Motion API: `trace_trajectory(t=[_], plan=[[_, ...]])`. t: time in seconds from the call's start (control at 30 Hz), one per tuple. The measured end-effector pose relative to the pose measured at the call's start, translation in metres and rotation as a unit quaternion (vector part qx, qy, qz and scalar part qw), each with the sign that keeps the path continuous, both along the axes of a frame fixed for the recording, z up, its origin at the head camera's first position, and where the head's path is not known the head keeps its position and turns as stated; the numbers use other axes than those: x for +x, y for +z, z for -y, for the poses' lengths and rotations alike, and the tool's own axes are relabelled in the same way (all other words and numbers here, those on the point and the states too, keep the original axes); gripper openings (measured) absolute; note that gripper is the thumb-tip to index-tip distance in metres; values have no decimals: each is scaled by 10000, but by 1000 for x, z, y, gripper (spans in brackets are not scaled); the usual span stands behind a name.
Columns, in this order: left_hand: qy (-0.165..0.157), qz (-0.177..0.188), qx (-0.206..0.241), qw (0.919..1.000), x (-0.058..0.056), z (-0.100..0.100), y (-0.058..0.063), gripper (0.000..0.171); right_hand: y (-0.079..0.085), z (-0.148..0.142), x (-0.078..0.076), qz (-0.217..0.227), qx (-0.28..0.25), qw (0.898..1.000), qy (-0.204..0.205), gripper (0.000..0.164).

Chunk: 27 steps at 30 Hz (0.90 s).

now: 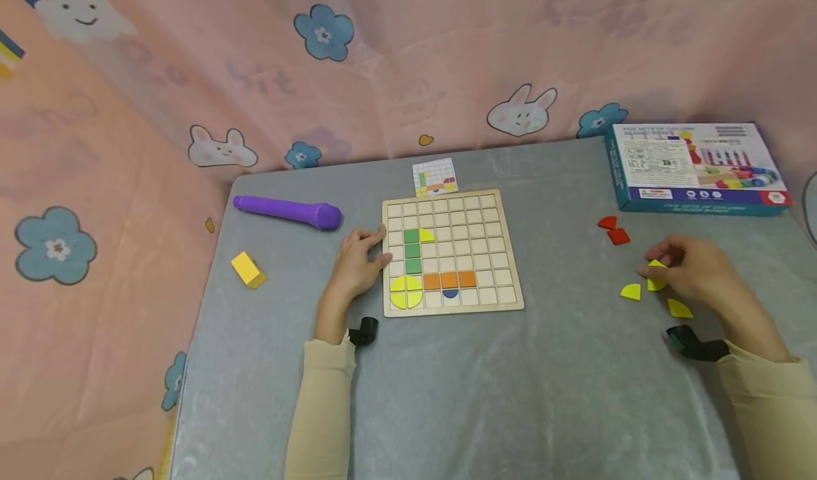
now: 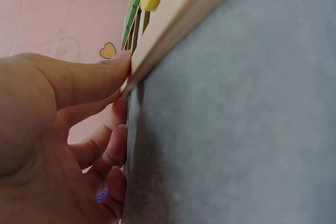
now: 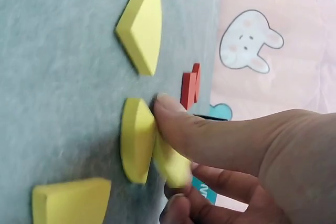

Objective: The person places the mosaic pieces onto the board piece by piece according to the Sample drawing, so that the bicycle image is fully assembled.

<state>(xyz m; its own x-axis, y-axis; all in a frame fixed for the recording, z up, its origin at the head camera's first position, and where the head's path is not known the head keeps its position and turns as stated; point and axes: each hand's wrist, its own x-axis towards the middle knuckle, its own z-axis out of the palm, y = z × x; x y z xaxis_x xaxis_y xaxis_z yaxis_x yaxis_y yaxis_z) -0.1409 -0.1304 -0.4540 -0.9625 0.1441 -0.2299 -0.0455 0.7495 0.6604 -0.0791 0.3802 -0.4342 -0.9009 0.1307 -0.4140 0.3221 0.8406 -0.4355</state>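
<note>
My left hand (image 1: 355, 264) rests at the left edge of a wooden grid board (image 1: 454, 313), its thumb (image 2: 94, 80) and index fingertip touching the frame. On the board lie green squares (image 1: 412, 251), orange squares (image 1: 449, 280), yellow quarter-circle pieces (image 1: 406, 292) and a blue half-circle piece (image 1: 450, 293). Off to the right, my right hand (image 1: 692, 271) pinches a yellow quarter-circle piece (image 3: 172, 163) between thumb and fingers. Another yellow piece (image 3: 137, 142) is right beside it, and loose ones (image 1: 630, 292) lie nearby on the cloth. Two red pieces (image 1: 618, 236) lie just beyond that hand.
A small pattern card (image 1: 435, 176) lies behind the board. A purple toy microphone (image 1: 287, 210) and a yellow block (image 1: 249, 270) are at the left. The teal product box (image 1: 698, 168) occupies the back right corner. A pink printed curtain (image 1: 408, 62) hangs behind the grey-covered table (image 1: 510, 395).
</note>
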Motion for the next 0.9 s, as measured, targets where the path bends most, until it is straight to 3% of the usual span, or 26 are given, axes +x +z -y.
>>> trace_trajectory(t=[0.13,0.3,0.43,0.57,0.7,0.9], plan=[[37,8,11,10000,1,0,0,61,-1,9,-3,-58,10,9998,174,43],[11,-4,-42,10000,0,0,-1,61,-3,37,-11,-622,-147,9961,613,45],[17,-14,-28,10000,0,0,0,61,-2,69,-18,-1087,-376,9893,902,35],[13,3,-20,10000,-1,0,1,61,0,104,-20,-1388,-673,9836,934,20],[12,14,-20,10000,-1,0,0,61,0,135,-20,-1679,-1035,9759,931,17],[3,47,-50,10000,-1,1,-1,62,-3,170,-22,-1781,-1532,9647,1190,13]])
